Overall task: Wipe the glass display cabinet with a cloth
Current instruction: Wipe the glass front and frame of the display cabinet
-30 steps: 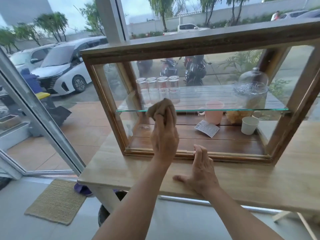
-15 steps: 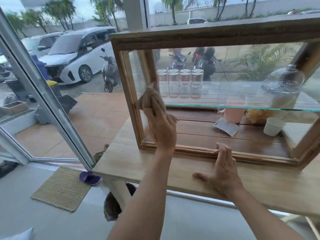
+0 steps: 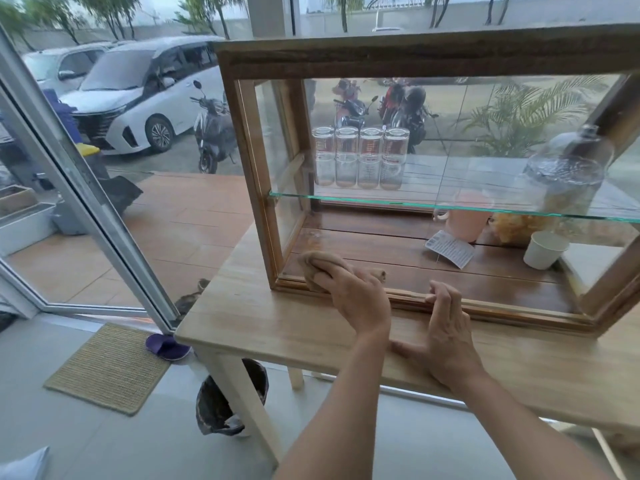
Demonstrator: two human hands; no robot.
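The glass display cabinet, a wooden frame with glass panes and a glass shelf, stands on a light wooden table. My left hand grips a tan cloth and presses it against the front glass at the cabinet's lower left corner. To its right my right hand rests on the table, with its fingertips curled onto the cabinet's bottom front rail. Part of the cloth is hidden under my fingers.
Inside the cabinet are several upturned glasses, a glass dome, a pink mug, a white cup and a paper card. A slanted door frame stands left. A bin, mat and slipper lie on the floor.
My left hand has moved the cloth down the front glass, from shelf height near the left post to the lower left corner. The right hand stays at the bottom rail; the view has shifted left.
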